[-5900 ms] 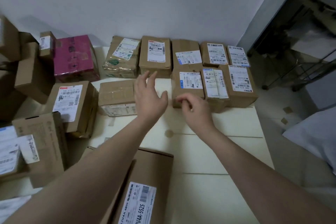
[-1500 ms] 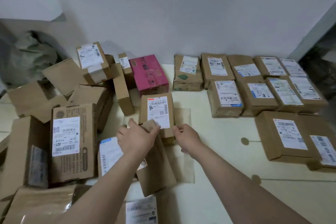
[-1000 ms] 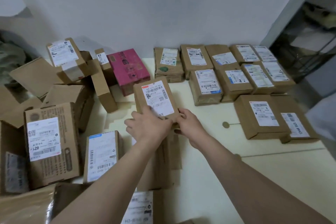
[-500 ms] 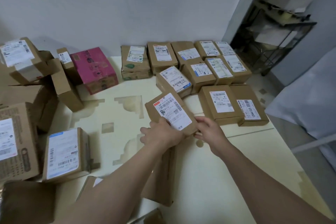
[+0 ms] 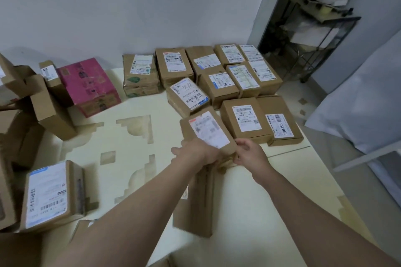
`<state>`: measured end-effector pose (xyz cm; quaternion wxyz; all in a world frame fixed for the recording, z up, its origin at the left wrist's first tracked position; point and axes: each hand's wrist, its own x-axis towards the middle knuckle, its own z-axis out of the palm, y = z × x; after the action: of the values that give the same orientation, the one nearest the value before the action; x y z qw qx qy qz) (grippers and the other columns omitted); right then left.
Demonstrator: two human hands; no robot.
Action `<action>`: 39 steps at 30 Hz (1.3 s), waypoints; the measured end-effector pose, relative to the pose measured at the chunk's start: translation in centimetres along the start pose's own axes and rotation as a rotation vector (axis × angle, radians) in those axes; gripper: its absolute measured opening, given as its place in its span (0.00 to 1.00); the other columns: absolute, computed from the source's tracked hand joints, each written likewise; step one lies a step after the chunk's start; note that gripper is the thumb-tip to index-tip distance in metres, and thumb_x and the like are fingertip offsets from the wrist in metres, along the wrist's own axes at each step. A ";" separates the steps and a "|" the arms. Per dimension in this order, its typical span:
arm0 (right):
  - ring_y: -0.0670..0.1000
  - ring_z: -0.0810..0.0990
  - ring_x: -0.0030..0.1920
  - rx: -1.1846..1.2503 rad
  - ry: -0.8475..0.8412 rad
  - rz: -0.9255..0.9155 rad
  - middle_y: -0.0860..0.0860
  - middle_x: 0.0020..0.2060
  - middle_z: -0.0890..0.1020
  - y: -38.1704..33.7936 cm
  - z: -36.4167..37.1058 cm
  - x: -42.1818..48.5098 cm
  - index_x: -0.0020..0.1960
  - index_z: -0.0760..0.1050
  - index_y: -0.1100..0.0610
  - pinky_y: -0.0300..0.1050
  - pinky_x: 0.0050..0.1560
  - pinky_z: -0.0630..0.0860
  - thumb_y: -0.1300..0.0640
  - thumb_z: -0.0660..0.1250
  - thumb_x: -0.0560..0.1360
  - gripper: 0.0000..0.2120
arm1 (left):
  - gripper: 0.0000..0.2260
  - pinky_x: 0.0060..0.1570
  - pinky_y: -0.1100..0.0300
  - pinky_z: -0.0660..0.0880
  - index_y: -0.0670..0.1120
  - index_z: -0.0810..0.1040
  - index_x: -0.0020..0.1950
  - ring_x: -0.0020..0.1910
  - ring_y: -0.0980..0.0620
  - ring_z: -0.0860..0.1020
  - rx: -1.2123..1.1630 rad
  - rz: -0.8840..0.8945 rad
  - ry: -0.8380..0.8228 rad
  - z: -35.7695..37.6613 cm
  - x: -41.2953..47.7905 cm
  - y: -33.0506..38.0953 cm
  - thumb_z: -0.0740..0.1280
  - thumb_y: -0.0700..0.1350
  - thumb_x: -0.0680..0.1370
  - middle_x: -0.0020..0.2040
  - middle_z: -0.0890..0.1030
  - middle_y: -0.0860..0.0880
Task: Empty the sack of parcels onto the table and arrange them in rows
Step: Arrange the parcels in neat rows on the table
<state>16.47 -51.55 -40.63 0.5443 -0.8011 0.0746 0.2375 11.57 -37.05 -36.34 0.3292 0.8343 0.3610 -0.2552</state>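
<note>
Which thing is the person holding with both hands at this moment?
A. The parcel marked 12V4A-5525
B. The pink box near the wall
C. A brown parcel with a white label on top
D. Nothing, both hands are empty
C: the left hand and the right hand each hold a near corner of the brown parcel, its white label facing up, beside the arranged rows.

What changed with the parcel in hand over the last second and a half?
Both hands, left and right, carried the labelled brown parcel from beside the pink box rightward to the third row, next to the two flat parcels. The back rows stayed put.
</note>
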 end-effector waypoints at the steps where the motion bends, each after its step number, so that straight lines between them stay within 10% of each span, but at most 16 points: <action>1: 0.50 0.81 0.54 -0.002 0.026 -0.015 0.49 0.56 0.81 0.3 0.2 0.4 0.60 0.75 0.52 0.52 0.60 0.78 0.57 0.67 0.77 0.12 | 0.29 0.57 0.52 0.66 0.51 0.67 0.68 0.64 0.41 0.64 -0.068 0.024 0.032 0.1 0.5 0.2 0.69 0.54 0.68 0.63 0.68 0.46; 7: 0.48 0.79 0.51 -0.290 0.118 -0.100 0.49 0.53 0.82 1.0 -0.5 2.0 0.61 0.76 0.54 0.47 0.57 0.76 0.61 0.65 0.77 0.13 | 0.49 0.72 0.39 0.52 0.54 0.56 0.76 0.75 0.42 0.54 -0.125 0.059 0.179 1.0 3.4 1.4 0.72 0.70 0.62 0.76 0.58 0.48; 18: 0.45 0.80 0.46 -0.583 0.015 -0.298 0.44 0.44 0.84 -2.9 -4.1 8.5 0.50 0.81 0.48 0.29 0.37 0.70 0.59 0.62 0.77 0.10 | 0.31 0.72 0.35 0.46 0.55 0.54 0.77 0.76 0.41 0.54 -0.230 -0.066 0.323 -1.9 10.9 6.6 0.61 0.55 0.75 0.75 0.61 0.43; 22: 0.46 0.81 0.50 -0.541 -0.113 -0.372 0.45 0.48 0.84 -3.0 -2.6 10.7 0.54 0.80 0.50 0.43 0.51 0.79 0.62 0.63 0.77 0.12 | 0.31 0.72 0.34 0.45 0.59 0.55 0.77 0.77 0.43 0.51 -0.245 -0.025 0.385 -2.3 12.9 5.7 0.62 0.53 0.75 0.78 0.56 0.47; 31: 0.51 0.79 0.48 -0.588 0.034 -0.467 0.48 0.63 0.73 -2.5 -1.8 8.7 0.66 0.73 0.51 0.43 0.47 0.74 0.59 0.63 0.77 0.17 | 0.30 0.73 0.34 0.41 0.55 0.61 0.76 0.79 0.45 0.43 -0.063 0.053 0.397 -3.8 10.1 2.7 0.63 0.59 0.76 0.80 0.49 0.51; 39: 0.56 0.79 0.46 -0.537 0.248 -0.338 0.50 0.44 0.79 -0.3 0.7 -1.6 0.51 0.69 0.54 0.46 0.39 0.71 0.50 0.61 0.80 0.07 | 0.33 0.72 0.41 0.57 0.54 0.63 0.76 0.73 0.41 0.62 -0.014 0.106 0.227 -3.6 1.1 -6.0 0.69 0.61 0.74 0.74 0.66 0.46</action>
<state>14.94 -51.04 -39.81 0.3324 -0.9396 -0.0591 0.0560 8.31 -30.81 -36.98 0.3051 0.8735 0.3530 -0.1387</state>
